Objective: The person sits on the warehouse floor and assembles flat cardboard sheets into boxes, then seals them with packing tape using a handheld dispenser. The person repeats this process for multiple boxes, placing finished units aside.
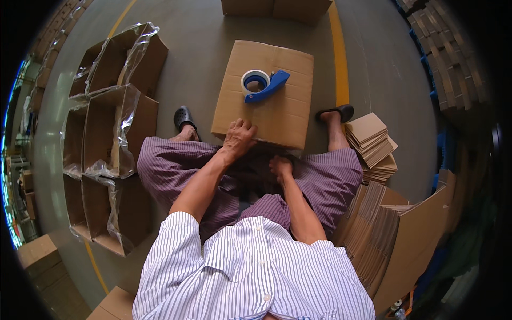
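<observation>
A closed cardboard box (266,117) stands on the floor between my legs. On its top lies a blue tape dispenser (274,87) with a roll of tape (256,82) in it. My left hand (239,141) is at the near edge of the box, its fingers curled together over the rim of the top. Below the near side of the box, over my lap, my right hand (281,167) is closed with the fingers bent in. Whatever it may hold is hidden.
On the left stand several open cartons (106,130) with clear plastic liners. Flattened cardboard (373,234) is stacked by my right leg, with smaller folded pieces (370,141) beyond it. Another carton (277,7) stands ahead. Pallets of cardboard (442,64) line the far right.
</observation>
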Action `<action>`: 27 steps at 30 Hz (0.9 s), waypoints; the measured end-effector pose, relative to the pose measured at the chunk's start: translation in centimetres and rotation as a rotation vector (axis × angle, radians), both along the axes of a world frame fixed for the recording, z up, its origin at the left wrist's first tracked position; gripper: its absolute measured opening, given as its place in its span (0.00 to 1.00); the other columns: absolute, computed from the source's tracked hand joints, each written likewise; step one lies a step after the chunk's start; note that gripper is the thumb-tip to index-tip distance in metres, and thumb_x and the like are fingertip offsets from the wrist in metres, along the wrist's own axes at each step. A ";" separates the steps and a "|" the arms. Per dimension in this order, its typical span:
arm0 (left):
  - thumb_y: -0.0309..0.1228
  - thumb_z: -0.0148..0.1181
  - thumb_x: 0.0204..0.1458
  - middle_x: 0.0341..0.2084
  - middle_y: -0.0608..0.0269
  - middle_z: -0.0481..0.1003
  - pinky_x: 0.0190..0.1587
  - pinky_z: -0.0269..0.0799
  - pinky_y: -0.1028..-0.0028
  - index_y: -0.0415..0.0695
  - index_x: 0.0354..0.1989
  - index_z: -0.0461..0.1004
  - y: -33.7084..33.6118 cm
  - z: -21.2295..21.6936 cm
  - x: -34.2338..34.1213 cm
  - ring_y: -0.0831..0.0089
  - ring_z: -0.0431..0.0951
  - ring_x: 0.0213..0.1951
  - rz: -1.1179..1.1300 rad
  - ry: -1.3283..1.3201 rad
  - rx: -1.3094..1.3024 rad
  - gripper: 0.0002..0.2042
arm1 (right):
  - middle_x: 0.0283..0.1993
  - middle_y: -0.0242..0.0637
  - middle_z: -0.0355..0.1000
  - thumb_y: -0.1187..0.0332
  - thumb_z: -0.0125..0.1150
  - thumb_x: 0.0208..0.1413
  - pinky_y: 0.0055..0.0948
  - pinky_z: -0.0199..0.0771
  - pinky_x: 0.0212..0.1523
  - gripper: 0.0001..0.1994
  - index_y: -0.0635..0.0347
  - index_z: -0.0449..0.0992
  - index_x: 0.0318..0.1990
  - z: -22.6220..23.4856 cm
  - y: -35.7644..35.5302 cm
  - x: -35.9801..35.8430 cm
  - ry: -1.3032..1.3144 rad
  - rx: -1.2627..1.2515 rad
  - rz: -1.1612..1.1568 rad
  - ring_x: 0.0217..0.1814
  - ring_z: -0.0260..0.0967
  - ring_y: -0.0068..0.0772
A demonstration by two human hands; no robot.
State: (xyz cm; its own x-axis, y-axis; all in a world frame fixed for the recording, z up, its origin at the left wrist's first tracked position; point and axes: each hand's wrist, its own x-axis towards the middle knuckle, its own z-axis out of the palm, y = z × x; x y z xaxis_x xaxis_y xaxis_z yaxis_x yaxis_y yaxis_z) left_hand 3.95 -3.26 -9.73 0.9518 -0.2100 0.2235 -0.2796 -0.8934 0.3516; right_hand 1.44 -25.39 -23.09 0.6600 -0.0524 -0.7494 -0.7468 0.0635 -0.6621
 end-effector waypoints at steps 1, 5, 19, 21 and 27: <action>0.35 0.70 0.37 0.37 0.58 0.71 0.47 0.66 0.60 0.47 0.37 0.74 0.2 -0.6 -0.4 0.56 0.70 0.45 0.019 -0.014 0.016 0.18 | 0.30 0.32 0.77 0.63 0.67 0.54 0.25 0.72 0.28 0.09 0.57 0.77 0.36 1.5 0.9 -0.4 -0.086 -0.128 0.250 0.28 0.74 0.23; 0.37 0.68 0.38 0.36 0.58 0.70 0.45 0.66 0.59 0.49 0.36 0.74 1.6 -2.3 -1.5 0.56 0.70 0.43 0.072 -0.071 0.027 0.16 | 0.35 0.40 0.74 0.69 0.68 0.47 0.38 0.72 0.42 0.10 0.59 0.76 0.37 11.4 5.8 -0.7 -0.985 -0.545 0.652 0.39 0.73 0.42; 0.26 0.71 0.35 0.37 0.53 0.71 0.45 0.70 0.57 0.48 0.41 0.69 10.6 -3.8 -4.6 0.50 0.72 0.44 0.449 0.072 -0.260 0.22 | 0.46 0.39 0.73 0.71 0.74 0.37 0.39 0.66 0.57 0.20 0.55 0.76 0.42 11.2 -3.6 5.8 -1.416 -0.910 0.759 0.53 0.68 0.44; 0.25 0.68 0.38 0.37 0.51 0.73 0.44 0.72 0.56 0.47 0.41 0.70 10.8 -4.7 -5.1 0.49 0.75 0.43 0.503 0.118 -0.384 0.19 | 0.46 0.39 0.72 0.74 0.74 0.36 0.38 0.67 0.58 0.23 0.56 0.75 0.45 10.6 -4.0 5.6 -1.311 -0.849 0.645 0.55 0.67 0.46; 0.25 0.59 0.44 0.33 0.51 0.80 0.42 0.75 0.59 0.46 0.37 0.78 10.2 -6.1 -4.7 0.52 0.80 0.39 0.644 0.220 -0.501 0.11 | 0.35 0.45 0.78 0.72 0.69 0.50 0.31 0.76 0.43 0.17 0.64 0.74 0.47 7.2 -6.1 5.5 -1.014 -0.507 0.364 0.32 0.76 0.36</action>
